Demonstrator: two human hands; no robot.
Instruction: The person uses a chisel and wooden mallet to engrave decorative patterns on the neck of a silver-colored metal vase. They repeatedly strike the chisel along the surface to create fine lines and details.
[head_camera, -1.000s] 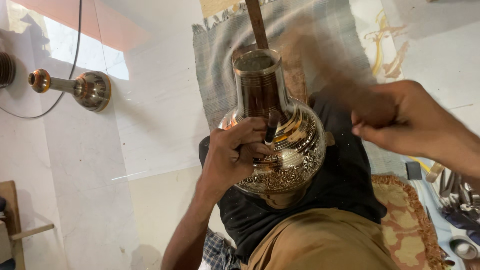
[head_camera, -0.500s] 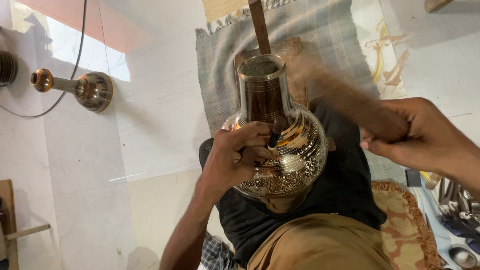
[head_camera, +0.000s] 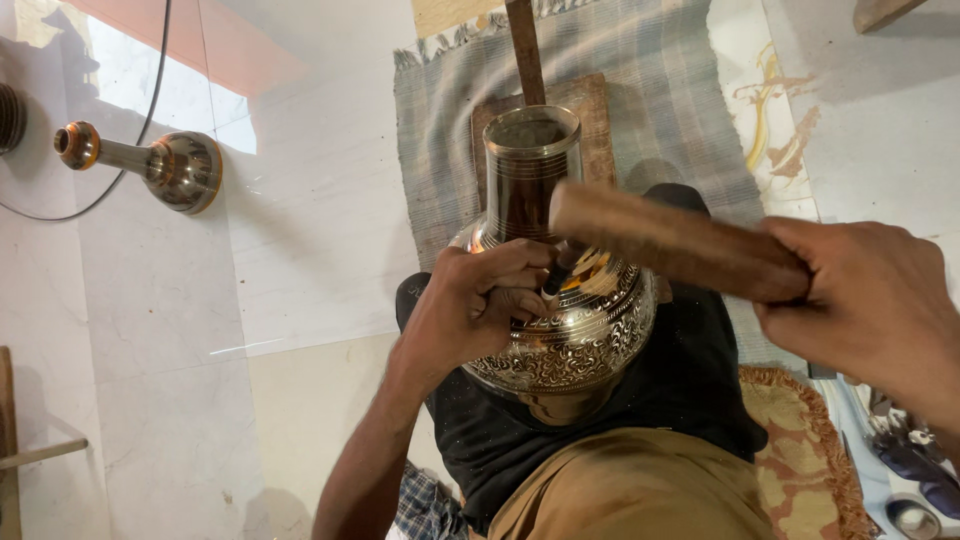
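A shiny brass pot (head_camera: 575, 335) with a tall neck and an engraved round belly rests on black cloth (head_camera: 690, 380) over my lap. My left hand (head_camera: 480, 305) is closed around a small dark punch (head_camera: 555, 280), its tip pressed on the pot's shoulder. My right hand (head_camera: 870, 310) grips a wooden stick (head_camera: 670, 240) like a mallet; its far end is right above the punch's head.
A grey woven mat (head_camera: 650, 90) with a wooden board and an upright rod (head_camera: 523, 50) lies ahead on the tiled floor. A brass stand piece (head_camera: 170, 165) and a black cable (head_camera: 140, 120) lie at the left. Metal tools (head_camera: 910, 470) sit at the lower right, beside a fringed mat.
My right hand has swung the wooden stick from a raised, blurred position down onto the punch. The left hand and the pot have stayed in place.
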